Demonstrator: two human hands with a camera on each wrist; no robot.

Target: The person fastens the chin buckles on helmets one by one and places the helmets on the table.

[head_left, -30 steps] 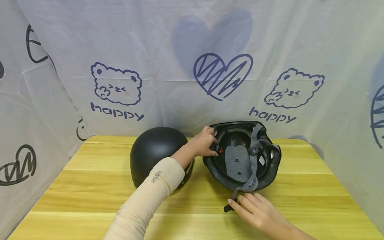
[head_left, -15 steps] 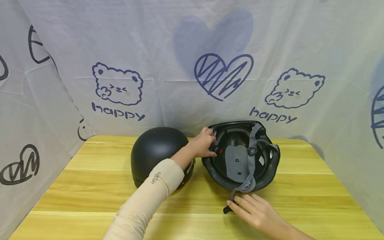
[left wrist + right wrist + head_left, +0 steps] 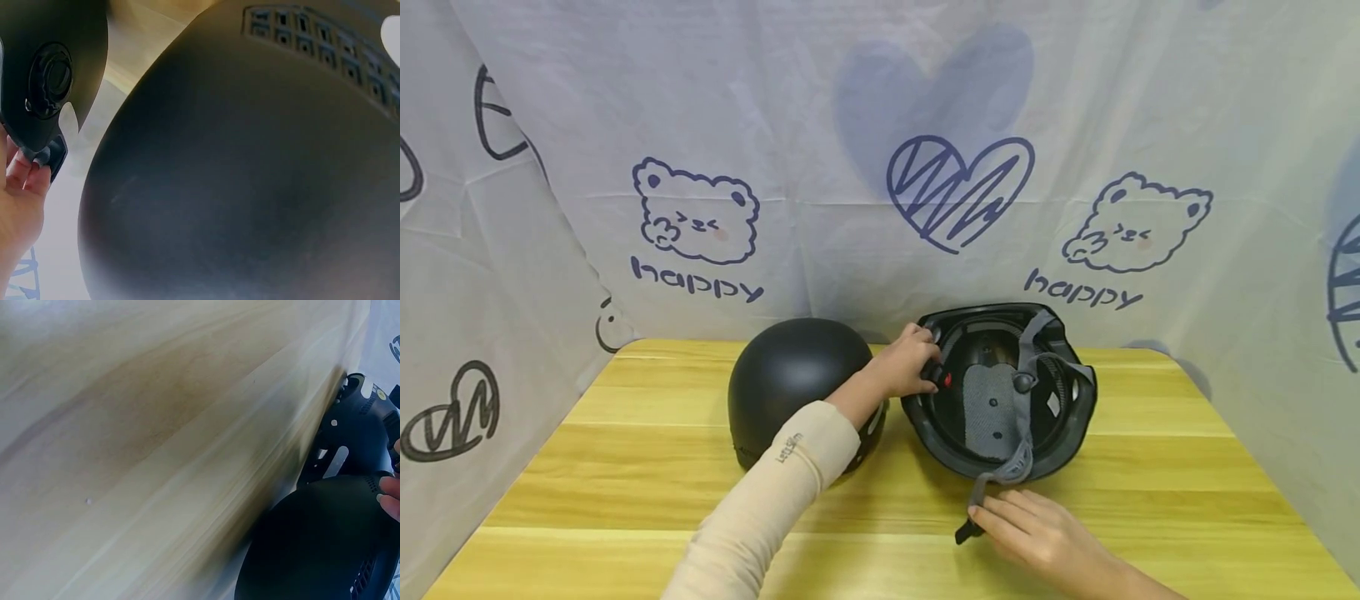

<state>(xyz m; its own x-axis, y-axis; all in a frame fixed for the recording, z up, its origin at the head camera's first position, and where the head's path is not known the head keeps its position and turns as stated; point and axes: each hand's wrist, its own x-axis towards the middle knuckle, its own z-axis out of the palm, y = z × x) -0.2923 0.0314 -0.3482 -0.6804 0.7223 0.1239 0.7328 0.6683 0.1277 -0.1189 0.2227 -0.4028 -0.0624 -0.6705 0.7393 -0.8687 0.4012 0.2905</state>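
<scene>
1. Lying upside down on the wooden table (image 3: 625,467), the open black helmet (image 3: 1067,433) shows its inside to the head camera, with grey padding (image 3: 988,400) in its hollow.
2. Its left rim is gripped by the left hand (image 3: 904,364), fingers curled over the edge next to a small red spot (image 3: 947,380) inside the shell; the left wrist view shows the fingertips (image 3: 28,172) pressed on a dark clip at the shell's edge.
3. A grey strap (image 3: 1022,400) runs across the inside, over the near rim and down onto the table, where it ends in a black buckle (image 3: 964,532).
4. The right hand (image 3: 1037,529) lies low on the table just in front of the helmet, fingers stretched toward the strap's end and touching it by the buckle; whether they pinch it I cannot tell.
5. A second black helmet (image 3: 782,375) sits dome up just left of the open one, partly behind the cream sleeve (image 3: 760,508) of the left arm.
6. Behind the table hangs a pale cloth backdrop (image 3: 820,100) printed with bears, hearts and the word "happy".
</scene>
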